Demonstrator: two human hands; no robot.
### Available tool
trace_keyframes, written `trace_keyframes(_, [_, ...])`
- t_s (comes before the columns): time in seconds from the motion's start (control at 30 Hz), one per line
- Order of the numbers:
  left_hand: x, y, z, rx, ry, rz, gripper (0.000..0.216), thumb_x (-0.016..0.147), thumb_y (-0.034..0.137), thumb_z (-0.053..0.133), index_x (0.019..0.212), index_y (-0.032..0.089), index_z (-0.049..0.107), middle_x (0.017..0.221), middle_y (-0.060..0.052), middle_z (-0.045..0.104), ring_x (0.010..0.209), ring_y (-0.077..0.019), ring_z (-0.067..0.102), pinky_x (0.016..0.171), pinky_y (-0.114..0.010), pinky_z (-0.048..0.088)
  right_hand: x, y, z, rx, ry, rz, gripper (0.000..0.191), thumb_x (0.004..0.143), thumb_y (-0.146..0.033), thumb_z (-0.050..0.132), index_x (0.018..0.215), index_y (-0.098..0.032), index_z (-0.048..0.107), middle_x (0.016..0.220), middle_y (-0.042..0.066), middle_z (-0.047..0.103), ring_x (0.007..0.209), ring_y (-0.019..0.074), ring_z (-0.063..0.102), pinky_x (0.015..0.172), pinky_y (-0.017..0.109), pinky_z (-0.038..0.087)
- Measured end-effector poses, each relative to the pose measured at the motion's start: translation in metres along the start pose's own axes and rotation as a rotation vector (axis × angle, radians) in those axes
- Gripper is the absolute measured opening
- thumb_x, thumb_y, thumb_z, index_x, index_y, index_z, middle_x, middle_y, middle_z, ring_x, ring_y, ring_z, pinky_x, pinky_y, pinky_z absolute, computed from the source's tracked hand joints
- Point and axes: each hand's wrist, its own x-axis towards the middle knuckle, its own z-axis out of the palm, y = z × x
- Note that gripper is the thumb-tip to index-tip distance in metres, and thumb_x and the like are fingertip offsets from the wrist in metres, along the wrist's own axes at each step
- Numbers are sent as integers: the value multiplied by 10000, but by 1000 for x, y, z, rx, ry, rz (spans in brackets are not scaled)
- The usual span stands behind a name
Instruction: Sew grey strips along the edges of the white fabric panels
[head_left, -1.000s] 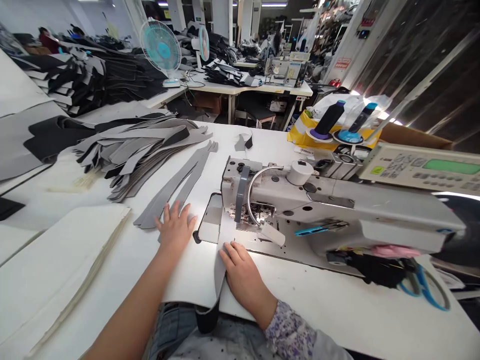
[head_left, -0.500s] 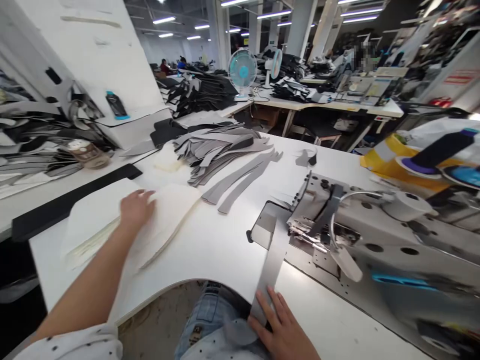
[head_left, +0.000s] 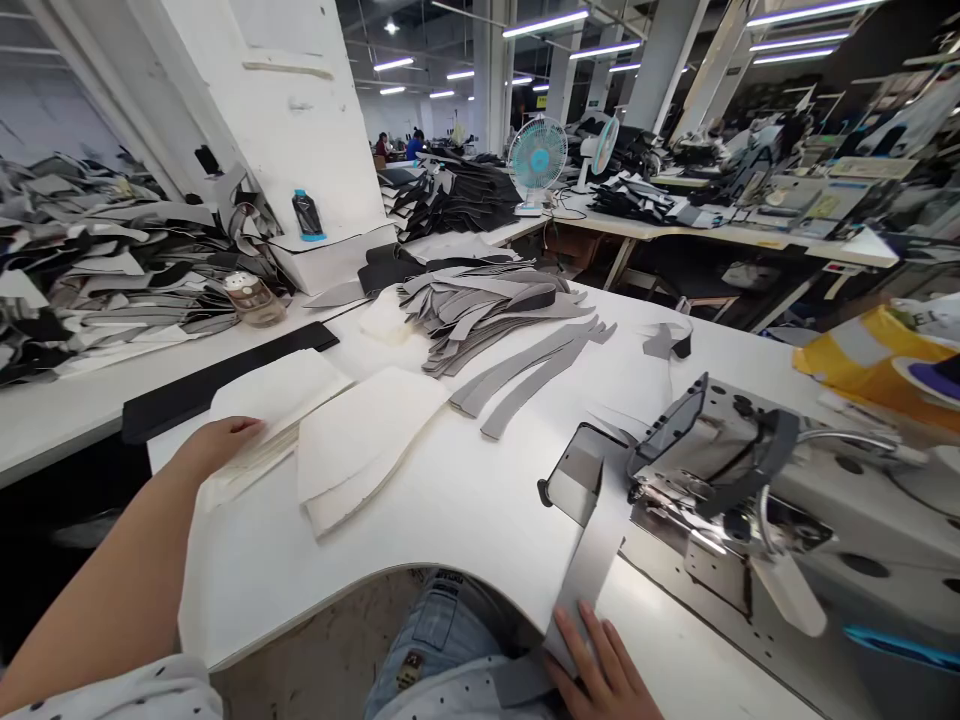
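My left hand is at the near left edge of a stack of white fabric panels, its fingers closed together on that edge. A second stack of white panels lies just to the right. My right hand rests on a grey fabric strip with its fingers stretched out. That strip runs from beneath the sewing machine toward my lap, where its end hangs over the table edge.
Behind the panels lies a heap of grey strips, with loose strips in front. A long black piece lies at the left. Further off are a jar, a fan and a yellow bag.
My left hand has moved left, from between the two white stacks to the left stack's outer edge. The view has turned left. My right hand stays on the grey strip.
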Motion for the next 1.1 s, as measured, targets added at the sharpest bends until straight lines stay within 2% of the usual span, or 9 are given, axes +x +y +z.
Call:
trace_keyframes(0.1, [10, -5, 11, 26, 50, -97, 502, 982, 388, 200, 1118, 152, 622, 1064, -81, 664, 963, -239, 632, 834, -365, 504, -3, -6, 6, -11, 3, 3, 134, 887, -239, 641, 998, -290, 696, 1336, 62, 592, 1422, 348, 254, 1160, 560, 213])
trace_keyframes(0.2, [6, 10, 35, 34, 12, 178, 505, 918, 289, 265, 1343, 205, 524, 1285, -99, 579, 1132, -288, 571, 896, -389, 481, -3, -4, 6, -12, -1, 2, 142, 892, -235, 627, 1006, -290, 691, 1348, 56, 583, 1419, 331, 272, 1159, 543, 237])
trace_keyframes(0.3, [-11, 30, 58, -34, -115, 368, 494, 878, 290, 320, 1280, 250, 603, 1289, -79, 596, 1146, -281, 566, 924, -370, 472, 0, 3, 1, -30, -2, -27, 133, 901, -274, 611, 1015, -278, 680, 1357, 62, 575, 1413, 337, 288, 1151, 544, 248])
trace_keyframes(0.47, [-32, 50, 71, -32, -222, 306, 539, 894, 498, 336, 1204, 206, 665, 1233, -102, 639, 1100, -283, 603, 903, -366, 491, 5, 17, -7, -51, -10, -203, 232, 904, -390, 597, 1091, -266, 657, 1370, 88, 562, 1399, 327, 327, 1159, 492, 234])
trace_keyframes(0.7, [-39, 72, 65, 70, -179, 245, 571, 932, 411, 211, 1043, 167, 715, 1096, -124, 679, 954, -290, 637, 741, -371, 491, 0, 19, -12, 18, -38, -182, 302, 896, -329, 608, 1193, -275, 617, 1421, 103, 510, 1367, 327, 386, 1091, 485, 363])
trace_keyframes(0.8, [-39, 75, 56, 2, -151, 151, 524, 923, 457, 276, 1024, 189, 715, 1117, -109, 678, 935, -263, 641, 693, -327, 481, -1, 17, -11, 58, -34, -191, 331, 899, -318, 616, 1225, -261, 601, 1443, 120, 482, 1367, 337, 381, 1075, 485, 391])
trace_keyframes(0.97, [-31, 82, 30, -38, -287, -56, 427, 856, 544, 437, 907, 216, 705, 1018, -86, 711, 819, -247, 656, 576, -289, 445, -1, 13, -9, 217, 50, -41, 238, 855, -204, 621, 1077, -283, 655, 1476, 91, 443, 1386, 365, 335, 1005, 528, 458])
trace_keyframes(1.03, [-31, 99, 19, -45, -191, -68, 436, 887, 525, 400, 987, 213, 688, 1041, -82, 712, 830, -249, 661, 612, -301, 468, 0, 19, -17, 385, 44, -2, 254, 869, -199, 562, 1075, -305, 665, 1444, 65, 486, 1377, 339, 365, 987, 509, 483])
trace_keyframes(1.1, [-38, 130, 13, -63, -40, 53, 440, 925, 465, 352, 1086, 206, 668, 1109, -83, 702, 936, -261, 655, 742, -331, 501, 7, 28, -30, 550, -20, 66, 315, 904, -193, 497, 1154, -312, 649, 1376, 52, 555, 1334, 276, 446, 991, 431, 499])
